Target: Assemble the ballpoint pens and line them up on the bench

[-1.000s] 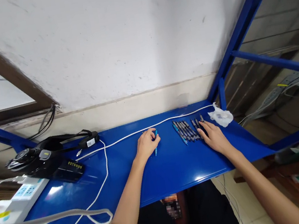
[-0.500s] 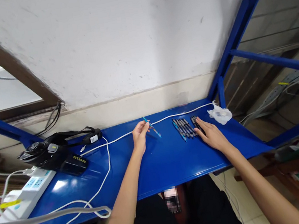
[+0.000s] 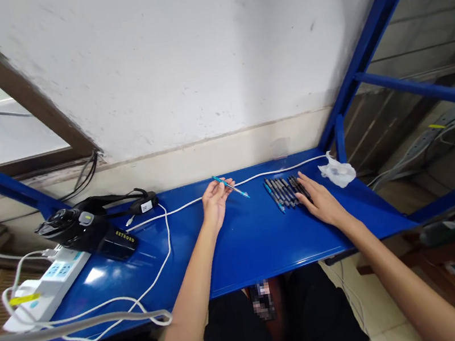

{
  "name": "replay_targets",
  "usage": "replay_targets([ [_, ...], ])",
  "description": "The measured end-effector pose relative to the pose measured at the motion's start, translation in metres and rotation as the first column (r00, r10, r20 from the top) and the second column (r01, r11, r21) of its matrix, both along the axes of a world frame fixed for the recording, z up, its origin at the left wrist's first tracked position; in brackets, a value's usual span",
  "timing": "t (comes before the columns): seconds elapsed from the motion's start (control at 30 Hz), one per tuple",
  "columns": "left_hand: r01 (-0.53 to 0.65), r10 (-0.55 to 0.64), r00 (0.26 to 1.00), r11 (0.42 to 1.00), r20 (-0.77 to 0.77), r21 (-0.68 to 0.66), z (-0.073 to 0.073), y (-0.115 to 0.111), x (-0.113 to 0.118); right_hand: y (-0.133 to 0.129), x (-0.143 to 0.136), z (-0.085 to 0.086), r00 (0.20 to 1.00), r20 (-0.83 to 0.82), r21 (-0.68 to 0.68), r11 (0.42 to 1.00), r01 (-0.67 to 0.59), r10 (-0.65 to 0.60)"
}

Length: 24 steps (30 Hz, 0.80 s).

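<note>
My left hand (image 3: 214,202) is closed with its palm turned up, and a blue pen (image 3: 237,189) lies slantwise in its fingers. The pen's lower end points toward the right, above the blue shelf top. A row of several pens (image 3: 283,191) rests side by side on the shelf. The leftmost pen of the row (image 3: 273,195) is blue, and the others look dark grey or black. My right hand (image 3: 319,201) rests at the row's right end, its fingers stretched out beside and against the black pens there, partly hiding them.
A crumpled clear plastic bag (image 3: 337,171) lies right of the pens. A white cable (image 3: 181,207) runs along the back of the blue shelf (image 3: 245,254). At the left are a black device marked EXTRORD (image 3: 112,237) and a white power strip (image 3: 51,287). Blue frame posts (image 3: 339,138) rise at both ends.
My left hand has turned palm up, and the blue pen in it now lies flatter. My right hand stays by the row of pens. The view has shifted slightly.
</note>
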<state>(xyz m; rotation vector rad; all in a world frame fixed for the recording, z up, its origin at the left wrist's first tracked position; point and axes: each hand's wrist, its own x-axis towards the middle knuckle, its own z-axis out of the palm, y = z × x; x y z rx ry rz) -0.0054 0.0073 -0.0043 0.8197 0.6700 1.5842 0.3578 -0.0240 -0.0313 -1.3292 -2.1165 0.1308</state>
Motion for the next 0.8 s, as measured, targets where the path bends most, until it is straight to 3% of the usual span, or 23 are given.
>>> replay_targets([
  [0.1,0.04,-0.04,0.999,0.999,0.0,0.012,0.0,-0.001,0.002,0.0,-0.037,0.018,0.976,-0.217,0.044,0.999,-0.011,0.021],
  [0.23,0.069,-0.068,0.997,0.997,-0.032,0.03,-0.002,-0.001,0.005,0.014,-0.119,0.037,0.916,-0.345,0.035,0.978,-0.205,0.204],
  [0.4,-0.029,0.031,0.999,0.999,-0.032,0.043,-0.008,0.004,0.0,0.044,-0.204,0.022,0.841,-0.419,-0.007,0.925,-0.379,0.341],
  [0.5,-0.03,0.03,0.999,0.999,-0.016,0.019,-0.008,0.006,-0.006,0.05,-0.22,0.004,0.843,-0.437,-0.049,0.928,-0.37,0.313],
  [0.6,0.028,-0.028,1.0,0.999,-0.001,0.018,-0.006,0.007,-0.01,0.047,-0.219,-0.007,0.872,-0.387,-0.071,0.934,-0.351,0.299],
  [0.8,-0.012,0.011,1.0,0.999,-0.02,-0.031,-0.008,0.008,-0.008,0.045,-0.212,-0.008,0.926,-0.266,-0.086,0.95,-0.301,0.269],
])
